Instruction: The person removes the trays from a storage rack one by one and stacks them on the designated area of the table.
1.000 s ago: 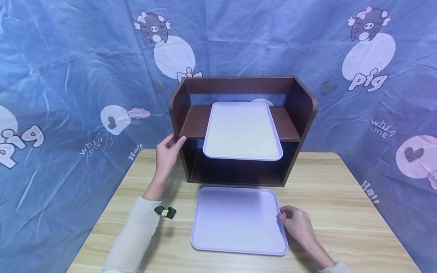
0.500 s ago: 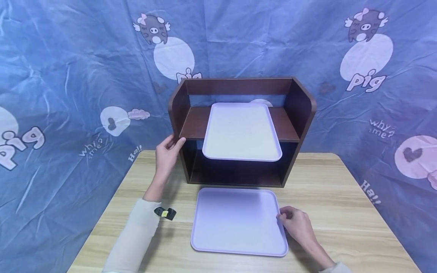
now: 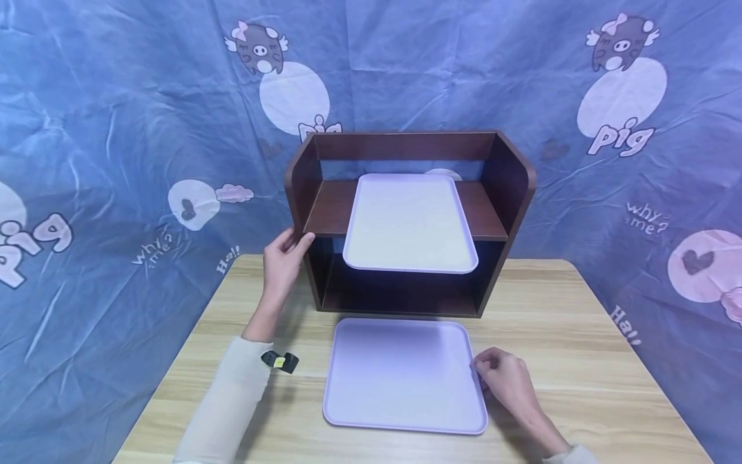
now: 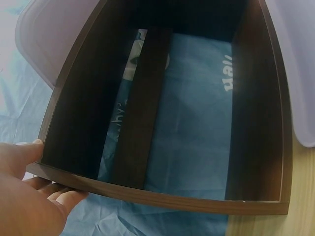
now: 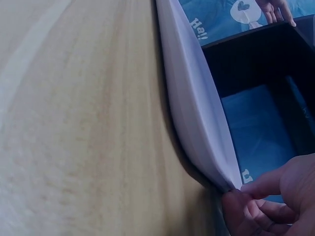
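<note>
So there's a dark brown shelf (image 3: 332, 209) standing at the back of a light wood-look table (image 3: 580, 361), with two pale purple trays in play. The lower tray (image 3: 406, 380) sits on the table just in front of the shelf, wide side facing the person. The right hand (image 3: 509, 383) has its thumb and fingers together, pinching that tray's right rim; the right wrist view shows the pinch right at the edge (can't tell if the rim is raised at all, tbh).

The left hand (image 3: 281, 261) is clamped on the shelf's left side board, about level with the middle board. Thumb's at the front edge, and the left wrist view shows the other fingers wrapped round the outside.

The upper tray (image 3: 410, 222) rests on the middle board, turned lengthwise, its near end poking out past the front edge. Nobody's touching that one.

Other stuff: a light sleeve (image 3: 223, 399) on the left arm, a black gadget with a yellow patch (image 3: 280, 361) beside its cuff, and a blue cloth (image 3: 145, 109) with cartoon pigs hanging behind everything.
</note>
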Tool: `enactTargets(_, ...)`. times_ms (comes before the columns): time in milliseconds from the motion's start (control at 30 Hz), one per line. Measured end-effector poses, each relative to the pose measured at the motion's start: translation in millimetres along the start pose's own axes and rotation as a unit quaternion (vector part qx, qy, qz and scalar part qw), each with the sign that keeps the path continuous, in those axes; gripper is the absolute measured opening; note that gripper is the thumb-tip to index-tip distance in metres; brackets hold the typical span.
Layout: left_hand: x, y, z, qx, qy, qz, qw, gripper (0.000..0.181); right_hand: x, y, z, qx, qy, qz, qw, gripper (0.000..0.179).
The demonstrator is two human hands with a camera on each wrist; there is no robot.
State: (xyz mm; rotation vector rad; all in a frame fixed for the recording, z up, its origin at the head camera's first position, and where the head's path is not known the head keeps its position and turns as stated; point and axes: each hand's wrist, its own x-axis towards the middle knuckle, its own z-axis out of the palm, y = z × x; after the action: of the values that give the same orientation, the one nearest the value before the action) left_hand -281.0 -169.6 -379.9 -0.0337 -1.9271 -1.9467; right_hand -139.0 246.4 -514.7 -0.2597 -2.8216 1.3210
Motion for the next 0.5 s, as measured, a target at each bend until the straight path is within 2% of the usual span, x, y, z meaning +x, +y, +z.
enactTargets(300, 0.4, -1.5, -0.8, 0.0, -0.001, -0.001, 1.0, 0.052, 2.8, -8.7, -9.9, 0.019, 0.008, -0.001, 0.9998, 0.015)
enactTargets(500, -0.7, -0.1, -1.5, 0.01, -0.006, 0.002, 0.9999, 0.052, 3.5, -18.9, -17.4, 0.085, -0.013, 0.003, 0.9963, 0.016)
